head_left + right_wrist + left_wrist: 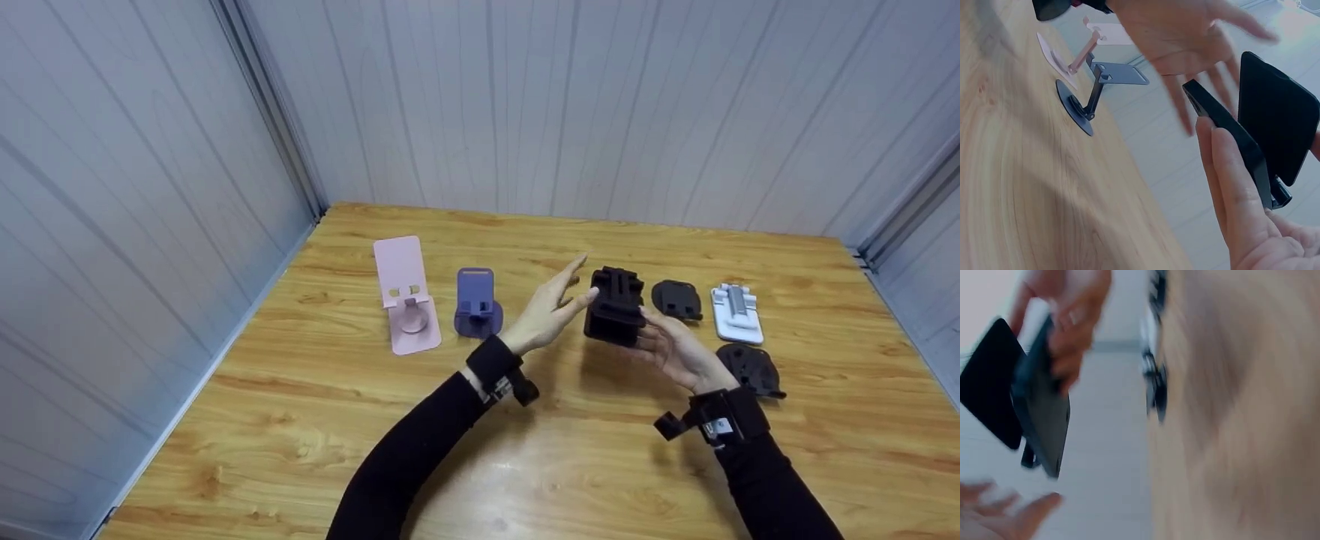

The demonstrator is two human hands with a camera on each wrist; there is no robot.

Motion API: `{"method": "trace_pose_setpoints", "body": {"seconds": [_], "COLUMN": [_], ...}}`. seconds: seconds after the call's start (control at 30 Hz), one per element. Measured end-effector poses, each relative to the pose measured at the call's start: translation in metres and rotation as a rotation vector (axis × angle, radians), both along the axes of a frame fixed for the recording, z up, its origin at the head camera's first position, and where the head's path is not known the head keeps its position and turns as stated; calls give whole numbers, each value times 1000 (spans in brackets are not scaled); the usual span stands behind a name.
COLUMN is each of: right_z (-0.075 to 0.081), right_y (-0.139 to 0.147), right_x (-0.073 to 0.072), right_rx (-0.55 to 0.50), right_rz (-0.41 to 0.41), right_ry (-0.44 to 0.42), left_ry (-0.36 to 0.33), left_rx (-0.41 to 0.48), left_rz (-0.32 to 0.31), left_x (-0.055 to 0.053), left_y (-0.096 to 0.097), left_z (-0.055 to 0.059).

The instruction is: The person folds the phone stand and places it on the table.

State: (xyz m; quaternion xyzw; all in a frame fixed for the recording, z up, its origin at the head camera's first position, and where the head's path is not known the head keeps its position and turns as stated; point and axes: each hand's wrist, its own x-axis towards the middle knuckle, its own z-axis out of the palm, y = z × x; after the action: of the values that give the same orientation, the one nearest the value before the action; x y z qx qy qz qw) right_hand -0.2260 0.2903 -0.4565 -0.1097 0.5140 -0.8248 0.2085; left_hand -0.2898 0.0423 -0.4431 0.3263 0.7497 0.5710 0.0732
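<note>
A black folding phone stand [616,306] is held above the wooden table by my right hand [679,351]. Its thumb and fingers grip the base from the right, and the plate stands partly unfolded at an angle to that base, as the right wrist view shows. My left hand [546,311] is spread beside the stand's left side, fingers straight, with a gap to the stand in the left wrist view. Left of that hand, a purple phone stand [475,292] and a pink phone stand [401,270] stand unfolded on the table.
To the right on the table [300,420] lie a small folded black stand [676,298], a white folded stand [736,315] and another black folded stand [752,367] near my right wrist. Pale panel walls [525,105] rise behind and at both sides.
</note>
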Motion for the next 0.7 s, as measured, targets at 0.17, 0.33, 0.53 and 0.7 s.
{"method": "trace_pose_setpoints", "body": {"seconds": [0.17,0.33,0.53,0.7], "right_z": [1,1,-1,-1], "right_y": [0,1,0,0], "right_x": [-1,-2,-4,-4], "right_rx": [-3,-10,-11,-26], "right_rz": [6,6,50,68], "right_ry": [6,13,56,78], "left_ry": [-485,-599,-607,-615], "left_rx": [180,247,274,294], "left_rz": [-40,-77,-73,-68], "left_x": [9,14,18,18], "left_y": [6,6,6,5], "left_z": [-3,-4,-9,-13]}}
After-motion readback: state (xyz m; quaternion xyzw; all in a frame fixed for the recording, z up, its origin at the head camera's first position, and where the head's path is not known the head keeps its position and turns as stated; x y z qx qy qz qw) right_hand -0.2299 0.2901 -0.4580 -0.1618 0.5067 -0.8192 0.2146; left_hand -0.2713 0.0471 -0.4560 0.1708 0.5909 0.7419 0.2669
